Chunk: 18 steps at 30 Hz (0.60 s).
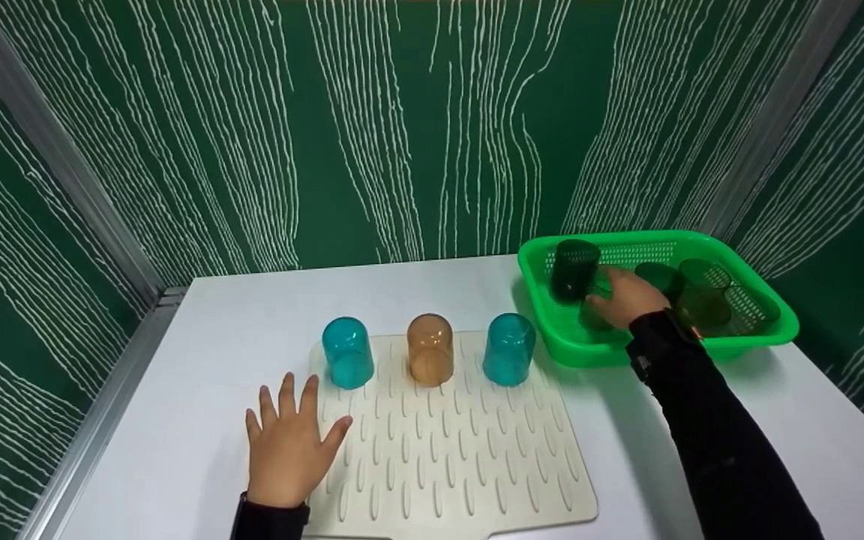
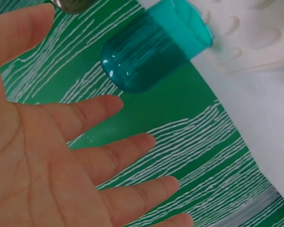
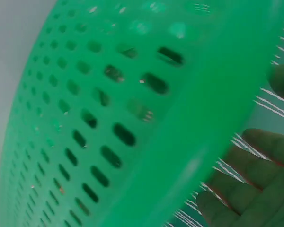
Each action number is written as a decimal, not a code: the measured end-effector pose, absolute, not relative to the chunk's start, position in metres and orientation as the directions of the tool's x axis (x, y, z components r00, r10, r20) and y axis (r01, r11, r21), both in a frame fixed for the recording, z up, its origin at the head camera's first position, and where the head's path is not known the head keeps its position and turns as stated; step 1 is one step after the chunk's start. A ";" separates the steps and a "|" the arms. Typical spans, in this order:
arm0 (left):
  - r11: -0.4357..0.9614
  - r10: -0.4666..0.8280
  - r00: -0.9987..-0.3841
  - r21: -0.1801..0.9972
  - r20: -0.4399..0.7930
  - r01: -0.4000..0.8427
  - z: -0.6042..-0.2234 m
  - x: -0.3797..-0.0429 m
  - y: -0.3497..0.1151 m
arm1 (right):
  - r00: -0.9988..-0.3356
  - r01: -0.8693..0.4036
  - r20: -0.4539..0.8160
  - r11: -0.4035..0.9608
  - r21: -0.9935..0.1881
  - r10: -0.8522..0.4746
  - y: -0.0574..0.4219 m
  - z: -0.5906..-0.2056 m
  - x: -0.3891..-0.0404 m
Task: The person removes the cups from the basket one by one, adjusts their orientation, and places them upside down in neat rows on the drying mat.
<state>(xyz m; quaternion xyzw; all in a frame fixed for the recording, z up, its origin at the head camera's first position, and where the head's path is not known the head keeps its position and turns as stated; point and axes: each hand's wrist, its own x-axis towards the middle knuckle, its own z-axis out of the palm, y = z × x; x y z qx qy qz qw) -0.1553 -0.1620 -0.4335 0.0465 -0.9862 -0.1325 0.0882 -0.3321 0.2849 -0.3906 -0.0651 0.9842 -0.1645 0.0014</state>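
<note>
My left hand (image 1: 289,446) hovers with fingers spread over the left edge of a cream draining mat (image 1: 454,457). Upside down along the mat's far edge stand a turquoise glass (image 1: 348,352), an amber glass (image 1: 430,350) and another turquoise glass (image 1: 509,349). In the left wrist view the palm (image 2: 42,165) faces the nearest turquoise glass (image 2: 156,45) without touching it. My right hand (image 1: 631,298) reaches into a green basket (image 1: 732,251), beside a dark glass (image 1: 574,270). Its fingers (image 3: 241,179) show apart from the thumb behind the basket wall, with nothing visible between them.
More dark, see-through glasses (image 1: 704,304) lie in the right part of the basket. The basket stands on the white table (image 1: 267,307) at the right, close to the mat's corner. Green panels (image 1: 447,127) with white lines enclose the back and sides.
</note>
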 end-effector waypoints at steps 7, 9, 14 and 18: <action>0.965 -0.110 -0.982 0.251 0.155 -0.069 -0.431 -0.154 -0.159 | -0.991 -0.102 -0.054 0.961 -0.258 -0.120 0.285 -0.395 -0.332; 0.967 -0.106 -0.981 0.246 0.162 -0.064 -0.431 -0.153 -0.158 | -0.991 -0.114 -0.042 0.963 -0.244 -0.128 0.285 -0.397 -0.332; 0.965 -0.110 -0.984 0.253 0.142 -0.071 -0.432 -0.154 -0.158 | -0.990 -0.140 0.011 0.969 -0.203 -0.141 0.285 -0.403 -0.337; 0.965 -0.110 -0.983 0.254 0.148 -0.069 -0.433 -0.154 -0.160 | -0.988 -0.156 0.024 0.968 -0.197 -0.154 0.285 -0.402 -0.337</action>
